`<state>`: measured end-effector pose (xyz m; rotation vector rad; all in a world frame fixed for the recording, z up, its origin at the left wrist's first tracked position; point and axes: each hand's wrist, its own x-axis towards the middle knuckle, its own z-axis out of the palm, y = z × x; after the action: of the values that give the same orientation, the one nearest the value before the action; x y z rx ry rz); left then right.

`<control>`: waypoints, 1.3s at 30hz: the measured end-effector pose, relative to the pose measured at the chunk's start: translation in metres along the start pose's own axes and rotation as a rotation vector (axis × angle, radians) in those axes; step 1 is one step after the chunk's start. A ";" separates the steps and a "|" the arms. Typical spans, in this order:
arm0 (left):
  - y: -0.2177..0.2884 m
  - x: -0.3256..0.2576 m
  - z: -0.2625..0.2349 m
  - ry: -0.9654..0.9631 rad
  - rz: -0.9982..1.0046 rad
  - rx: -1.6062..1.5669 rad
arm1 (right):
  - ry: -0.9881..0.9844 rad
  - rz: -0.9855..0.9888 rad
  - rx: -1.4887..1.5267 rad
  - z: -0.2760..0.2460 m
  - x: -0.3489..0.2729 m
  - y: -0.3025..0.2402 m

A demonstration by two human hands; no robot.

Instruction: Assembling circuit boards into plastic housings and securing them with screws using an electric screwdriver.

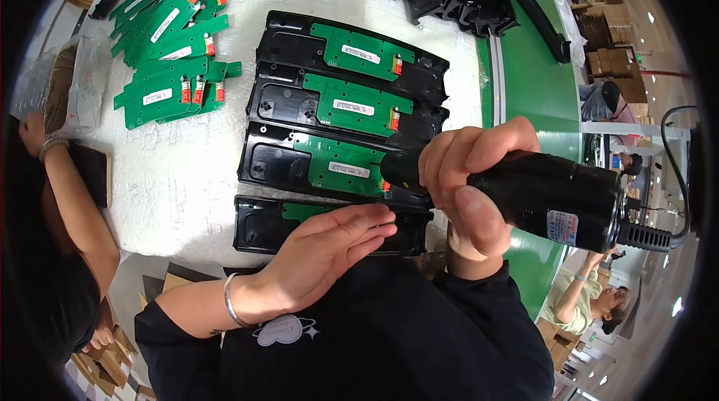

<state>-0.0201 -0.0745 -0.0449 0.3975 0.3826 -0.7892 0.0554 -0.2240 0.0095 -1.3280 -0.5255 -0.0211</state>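
Holding a corded power driver (550,190), black, cylindrical, white-labelled

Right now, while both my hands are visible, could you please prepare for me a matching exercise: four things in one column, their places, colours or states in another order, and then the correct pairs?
Things
1. Right hand
2. Left hand
3. Pile of loose boards
4. Hand tool

Places, colours or states
A. Green, to the left of the black housings
B. Black, with a cord at its rear end
C. Fingers stretched out, in front of the housing nearest the person
D. Closed around a cylindrical body

Pairs: 1-D, 2-C, 3-A, 4-B
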 end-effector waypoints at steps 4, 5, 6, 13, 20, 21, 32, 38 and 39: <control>0.011 -0.002 0.002 -0.073 -0.045 0.196 | -0.008 0.025 -0.026 0.001 0.002 -0.001; 0.013 -0.001 0.001 -0.074 -0.045 0.195 | -0.004 0.052 -0.038 0.002 0.002 -0.001; 0.015 -0.001 0.001 -0.076 -0.059 0.217 | 0.001 0.078 -0.050 0.002 0.002 -0.001; 0.006 0.006 0.003 0.013 0.047 0.088 | -0.025 0.038 -0.009 0.000 0.003 -0.002; 0.017 0.003 0.005 -0.037 0.008 0.229 | -0.263 -0.159 0.126 -0.010 0.008 -0.053; 0.016 0.004 0.004 -0.054 0.016 0.219 | -0.315 -0.201 0.135 -0.013 0.008 -0.055; 0.009 0.010 -0.005 -0.016 0.124 0.092 | -0.349 -0.253 0.186 -0.017 0.000 -0.065; 0.011 0.009 0.000 0.013 0.140 0.033 | -0.341 -0.265 0.206 -0.015 -0.001 -0.065; 0.009 0.009 0.000 -0.006 0.131 0.009 | -0.318 -0.280 0.204 -0.013 -0.002 -0.063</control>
<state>-0.0073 -0.0741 -0.0468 0.4245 0.3437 -0.6643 0.0387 -0.2530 0.0649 -1.0547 -0.9566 0.0128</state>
